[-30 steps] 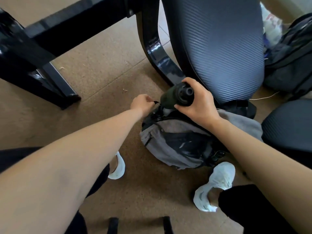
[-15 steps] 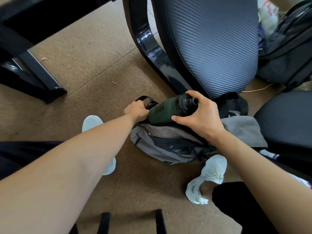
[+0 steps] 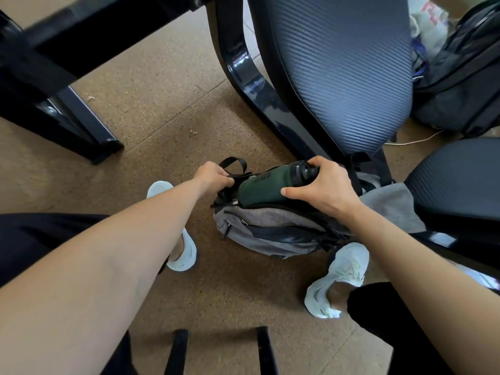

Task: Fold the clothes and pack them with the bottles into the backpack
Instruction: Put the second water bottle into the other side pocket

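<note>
- Head view: a grey fabric backpack with black trim (image 3: 273, 234) lay on the brown cork-textured floor (image 3: 167, 104), beside a dark ribbed chair seat (image 3: 341, 71).
- The left hand (image 3: 212, 177) was clenched on the backpack's black top edge.
- The right hand (image 3: 322, 188) was clamped round the cap end of a dark green bottle (image 3: 259, 189), which lay tilted at the backpack's opening.

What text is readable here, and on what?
Bottle: dark tone-on-tone marking on its side, too blurred to read.
White bag at top right: red print, cut off and blurred, unreadable.
Backpack: no text visible.
Nothing else carries lettering.
</note>
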The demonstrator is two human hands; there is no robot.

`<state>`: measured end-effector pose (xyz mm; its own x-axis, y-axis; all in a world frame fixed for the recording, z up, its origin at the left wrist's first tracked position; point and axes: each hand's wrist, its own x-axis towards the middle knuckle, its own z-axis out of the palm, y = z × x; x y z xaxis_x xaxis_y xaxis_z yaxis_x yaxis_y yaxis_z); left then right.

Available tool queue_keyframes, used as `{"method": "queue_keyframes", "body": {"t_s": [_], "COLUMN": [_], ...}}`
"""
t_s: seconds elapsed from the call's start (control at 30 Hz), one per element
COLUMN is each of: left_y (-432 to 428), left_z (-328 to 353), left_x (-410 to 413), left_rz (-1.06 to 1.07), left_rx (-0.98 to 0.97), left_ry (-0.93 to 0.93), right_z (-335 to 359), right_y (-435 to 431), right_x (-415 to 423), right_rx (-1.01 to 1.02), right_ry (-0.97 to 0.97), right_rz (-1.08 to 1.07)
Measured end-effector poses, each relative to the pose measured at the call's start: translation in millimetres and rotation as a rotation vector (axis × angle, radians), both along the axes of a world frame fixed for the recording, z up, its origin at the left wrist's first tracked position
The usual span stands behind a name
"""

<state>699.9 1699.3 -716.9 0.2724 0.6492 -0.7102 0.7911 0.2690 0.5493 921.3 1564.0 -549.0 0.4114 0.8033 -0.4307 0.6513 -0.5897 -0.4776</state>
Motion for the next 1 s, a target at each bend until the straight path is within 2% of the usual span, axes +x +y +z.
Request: {"method": "queue_keyframes", "body": {"t_s": [0.1, 0.17, 0.3, 0.5, 0.57, 0.7, 0.77, 1.0], "left_y": [-5.2, -7.6, -10.8, -8.0, -7.0, -5.4, -6.7, -4.6], "left_z": [-3.0, -4.1, 0.8, 1.5, 3.1, 4.9, 3.7, 0.7], "left_x": [-5.0, -8.4, -14.8, -21.9, -21.4, -22.5, -23.2, -27.4], "left_rz": [0.020, 0.034, 0.055, 0.145, 0.166, 0.101, 0.101, 0.252], "left_rx": [-0.046, -0.088, -0.172, -0.222, -0.231, -0.230, -0.231, -0.285], "left_ry": [-0.032, -0.057, -0.113, -0.124, -0.126, -0.121, -0.124, -0.146], "right_z": [1.9, 0.8, -3.2, -10.9, -17.6, -29.9, -33.3, -33.8], "right_y": [8.6, 14.9, 28.4, 46.1, 47.6, 53.7, 58.1, 33.1], "right_x": [-0.9, -3.4, -15.4, -33.1, -38.1, -43.2, -42.5, -27.5], "right_rx": [-0.071, -0.094, -0.036, 0.026, 0.055, 0.111, 0.153, 0.056], "right_ry": [0.017, 0.095, 0.110, 0.110, 0.204, 0.436, 0.490, 0.427], "right_rz": [0.088, 0.105, 0.177, 0.103, -0.044, -0.546, -0.645, -0.230]}}
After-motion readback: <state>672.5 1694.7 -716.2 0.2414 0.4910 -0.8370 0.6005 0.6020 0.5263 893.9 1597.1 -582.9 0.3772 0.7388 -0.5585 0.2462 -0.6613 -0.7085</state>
